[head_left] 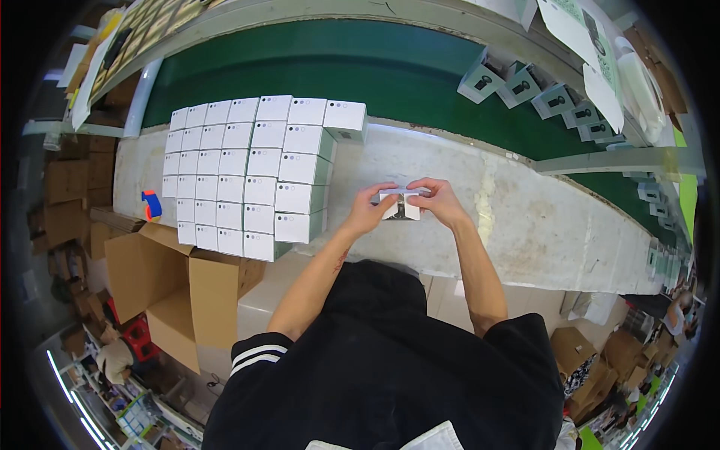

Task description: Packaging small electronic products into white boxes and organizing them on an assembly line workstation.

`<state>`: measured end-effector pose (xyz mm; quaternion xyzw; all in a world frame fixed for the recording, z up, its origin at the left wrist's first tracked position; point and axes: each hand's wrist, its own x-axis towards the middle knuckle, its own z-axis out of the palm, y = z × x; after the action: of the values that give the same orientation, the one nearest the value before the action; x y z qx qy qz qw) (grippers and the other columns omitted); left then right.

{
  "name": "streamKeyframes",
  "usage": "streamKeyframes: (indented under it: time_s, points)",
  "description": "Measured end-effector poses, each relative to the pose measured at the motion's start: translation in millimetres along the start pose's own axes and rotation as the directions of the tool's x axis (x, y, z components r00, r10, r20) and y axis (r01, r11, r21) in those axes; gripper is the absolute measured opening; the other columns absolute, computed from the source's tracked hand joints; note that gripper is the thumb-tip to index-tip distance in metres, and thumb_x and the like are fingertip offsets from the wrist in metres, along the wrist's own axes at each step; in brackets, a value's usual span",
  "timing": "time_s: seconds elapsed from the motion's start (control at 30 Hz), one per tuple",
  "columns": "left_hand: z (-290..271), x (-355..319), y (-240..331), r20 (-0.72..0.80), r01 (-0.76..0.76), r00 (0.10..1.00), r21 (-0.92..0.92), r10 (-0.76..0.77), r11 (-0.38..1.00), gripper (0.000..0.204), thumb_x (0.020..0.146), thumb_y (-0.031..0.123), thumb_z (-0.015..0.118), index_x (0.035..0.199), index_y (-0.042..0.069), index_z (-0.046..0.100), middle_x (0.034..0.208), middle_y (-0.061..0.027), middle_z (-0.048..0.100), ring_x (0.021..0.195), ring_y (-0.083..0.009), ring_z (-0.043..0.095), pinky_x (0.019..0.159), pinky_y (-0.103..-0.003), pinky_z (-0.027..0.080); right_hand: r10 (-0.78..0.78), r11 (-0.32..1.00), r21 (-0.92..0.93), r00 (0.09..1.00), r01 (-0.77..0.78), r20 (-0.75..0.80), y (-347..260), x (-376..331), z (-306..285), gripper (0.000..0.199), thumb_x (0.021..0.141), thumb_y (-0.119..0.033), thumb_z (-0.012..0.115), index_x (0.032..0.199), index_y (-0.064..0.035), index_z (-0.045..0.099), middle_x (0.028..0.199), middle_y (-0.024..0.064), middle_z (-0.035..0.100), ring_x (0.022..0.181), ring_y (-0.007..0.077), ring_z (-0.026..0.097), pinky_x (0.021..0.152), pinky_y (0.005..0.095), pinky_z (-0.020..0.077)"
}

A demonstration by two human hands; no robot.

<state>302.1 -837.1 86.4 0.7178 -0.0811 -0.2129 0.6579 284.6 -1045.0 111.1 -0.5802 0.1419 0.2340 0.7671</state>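
White worn workbench (525, 210) beside green conveyor belt (337, 60); left hand (367, 212) and right hand (442, 201) both grasp one small white box (400, 204)

I've got a small white box (400, 205) in both hands (367, 212) (441, 201), a stacked grid of white boxes (247, 176) left, grey-white boxes (525, 90) along the green belt, brown cartons (180, 285) below.

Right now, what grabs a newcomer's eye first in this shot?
The tight block of small white boxes stacked in rows on the pale worktable, to the person's left. Next, the left hand and right hand together holding one small box at the table's middle. Behind runs a green conveyor belt carrying grey boxes along its right stretch.
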Motion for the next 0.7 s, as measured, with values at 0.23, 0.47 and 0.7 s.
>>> streamKeyframes:
  time_s: [0.23, 0.47, 0.7]
  points:
    - [10, -5, 1, -0.362, -0.25, 0.872, 0.249, 0.33, 0.936, 0.028, 0.088, 0.009, 0.062, 0.114, 0.0, 0.064, 0.102, -0.0092, 0.07, 0.091, -0.019, 0.066, 0.082, -0.029, 0.051, -0.56, 0.719, -0.526, 0.827, 0.454, -0.051, 14, 6, -1, 0.027, 0.075, 0.011, 0.062, 0.097, -0.0033, 0.07, 0.105, 0.0073, 0.066, 0.081, 0.0142, 0.061, 0.063, 0.0257, 0.0523]
    - [-25, -22, 36, 0.367, -0.625, 0.765, 0.621, 0.529, 0.474, 0.044, 0.081, 0.014, 0.069, 0.122, 0.0, 0.058, 0.129, -0.0175, 0.056, 0.12, -0.035, 0.053, 0.095, -0.042, 0.047, -0.411, 0.519, -0.728, 0.878, 0.448, 0.247, -15, -30, -4, 0.039, 0.075, 0.004, 0.066, 0.112, -0.0089, 0.07, 0.122, 0.0103, 0.06, 0.105, 0.0251, 0.057, 0.087, 0.0332, 0.0509]
    - [-21, -12, 23, 0.429, -0.642, 0.739, 0.683, 0.52, 0.348, 0.057, 0.079, 0.033, 0.072, 0.119, -0.005, 0.056, 0.129, -0.0199, 0.053, 0.12, -0.0332, 0.052, 0.097, -0.04, 0.046, -0.441, 0.143, -0.844, 0.797, 0.516, 0.412, -25, -35, 4, 0.052, 0.075, -0.021, 0.076, 0.123, -0.007, 0.061, 0.132, 0.0103, 0.052, 0.112, 0.03, 0.051, 0.093, 0.0393, 0.0486]
